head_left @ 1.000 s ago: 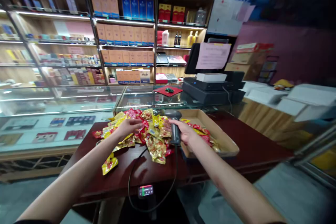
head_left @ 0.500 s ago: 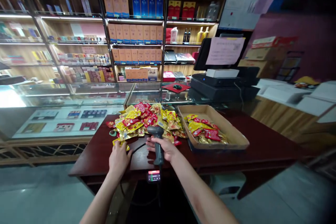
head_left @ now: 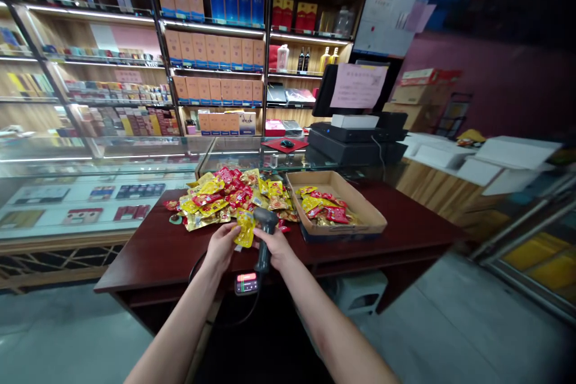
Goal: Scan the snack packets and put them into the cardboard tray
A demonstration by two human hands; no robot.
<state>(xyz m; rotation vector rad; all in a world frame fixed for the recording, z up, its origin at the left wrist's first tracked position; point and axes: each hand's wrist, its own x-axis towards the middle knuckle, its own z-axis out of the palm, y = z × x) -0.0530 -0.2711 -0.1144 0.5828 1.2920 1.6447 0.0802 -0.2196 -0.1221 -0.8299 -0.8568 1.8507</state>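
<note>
My left hand [head_left: 223, 246] is closed on the edge of a yellow snack packet [head_left: 245, 228], lifted above the table's front edge. My right hand [head_left: 274, 246] grips a dark barcode scanner [head_left: 264, 240] by its handle, its head just right of the packet. The right fingertips come close to the packet; whether they touch it I cannot tell. Behind both hands lies a heap of red, yellow and gold snack packets [head_left: 211, 198]. To the right, a shallow cardboard box [head_left: 366, 216] holds several similar packets.
The dark red table [head_left: 144, 258] stands against a glass display counter [head_left: 180, 159]. A monitor [head_left: 355, 87] with a paper on it stands behind the box. A lit phone screen [head_left: 246, 282] shows below the hands. Under the table is a pale stool [head_left: 360, 291].
My left hand has picked up the yellow packet from the table's left side and brought it beside the scanner. The scanner stays in my right hand. The view has turned right.
</note>
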